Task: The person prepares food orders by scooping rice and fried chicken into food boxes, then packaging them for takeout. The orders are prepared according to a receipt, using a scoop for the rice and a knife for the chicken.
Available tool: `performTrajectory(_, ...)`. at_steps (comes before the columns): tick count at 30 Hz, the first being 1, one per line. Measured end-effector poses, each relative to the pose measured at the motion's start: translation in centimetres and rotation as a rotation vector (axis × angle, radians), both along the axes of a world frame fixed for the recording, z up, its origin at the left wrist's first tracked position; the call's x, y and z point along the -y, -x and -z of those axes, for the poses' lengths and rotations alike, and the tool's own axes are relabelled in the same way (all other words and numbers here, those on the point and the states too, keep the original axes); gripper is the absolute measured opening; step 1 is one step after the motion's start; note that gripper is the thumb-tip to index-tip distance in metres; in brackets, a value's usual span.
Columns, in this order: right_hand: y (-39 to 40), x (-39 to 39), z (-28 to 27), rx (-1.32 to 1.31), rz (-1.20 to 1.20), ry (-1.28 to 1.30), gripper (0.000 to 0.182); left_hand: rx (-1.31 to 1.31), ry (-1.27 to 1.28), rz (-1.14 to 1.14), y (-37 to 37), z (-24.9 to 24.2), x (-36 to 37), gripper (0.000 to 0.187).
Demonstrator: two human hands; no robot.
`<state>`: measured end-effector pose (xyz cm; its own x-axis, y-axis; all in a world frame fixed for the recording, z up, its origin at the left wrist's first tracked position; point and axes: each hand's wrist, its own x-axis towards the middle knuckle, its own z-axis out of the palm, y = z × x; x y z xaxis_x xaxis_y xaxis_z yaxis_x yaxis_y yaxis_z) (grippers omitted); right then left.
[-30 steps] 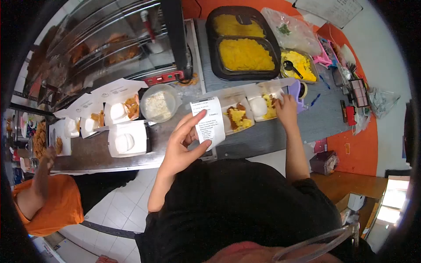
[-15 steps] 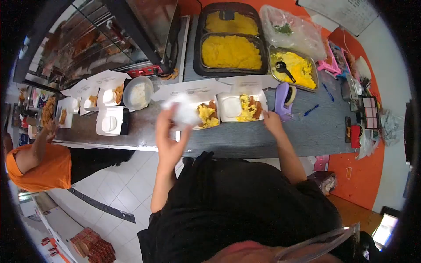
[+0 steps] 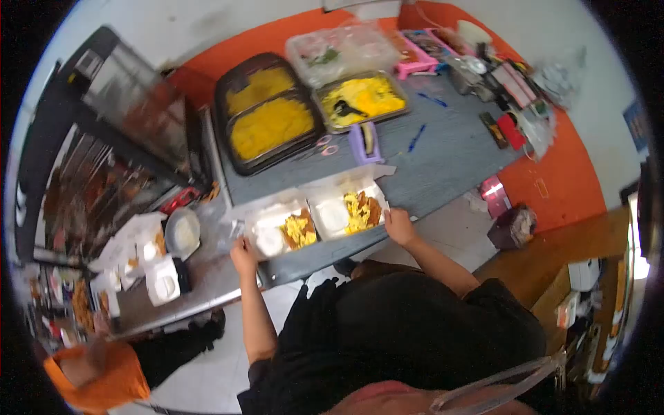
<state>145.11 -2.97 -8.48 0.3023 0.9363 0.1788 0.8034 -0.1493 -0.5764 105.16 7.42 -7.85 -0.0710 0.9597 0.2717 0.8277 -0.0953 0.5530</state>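
Two open white cardboard food boxes stand side by side at the counter's front edge. In the left food box [image 3: 273,206] lie a round white mound [image 3: 269,242] and yellow scrambled egg [image 3: 298,229] over browned fried pieces. The right food box [image 3: 346,181] holds a similar white mound [image 3: 332,215], egg and a brown fried piece [image 3: 374,211]. My left hand [image 3: 243,256] is closed on the left box's outer side, fingers bent at its corner. At the opposite end, my right hand [image 3: 400,227] pinches the right box's outer corner.
Behind the boxes are a black tray of yellow food [image 3: 273,128], a pan of egg with a black spoon [image 3: 366,100] and a purple tape dispenser [image 3: 366,144]. More open boxes [image 3: 164,280] and a bowl [image 3: 182,233] stand left, near a co-worker in orange [image 3: 104,370].
My left hand has let go of a blurred white item and come down to the left box, which now shows a white mound. The view has turned; my right hand stays at the right box.
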Motion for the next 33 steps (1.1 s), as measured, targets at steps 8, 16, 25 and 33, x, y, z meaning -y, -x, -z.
performTrajectory(8, -13.6, 1.9, 4.2, -0.052, 0.217, -0.075, 0.033, 0.224, -0.028, 0.011, -15.8, 0.4, 5.6, 0.021)
performTrajectory(16, -29.3, -3.8, 3.3, -0.165, 0.051, 0.122, 0.036, 0.230, -0.030, 0.002, -28.9, 1.0, 3.6, 0.019)
performTrajectory(25, -50.8, -19.7, -9.1, -0.506, -0.289, 0.079, 0.030, 0.503, 0.050, -0.303, -31.4, 3.4, 5.7, 0.032)
performTrajectory(33, -65.7, -42.4, -10.5, 0.401, -0.166, -0.125, 0.018, 0.332, -0.110, -0.787, -31.9, 0.1, 10.3, 0.039)
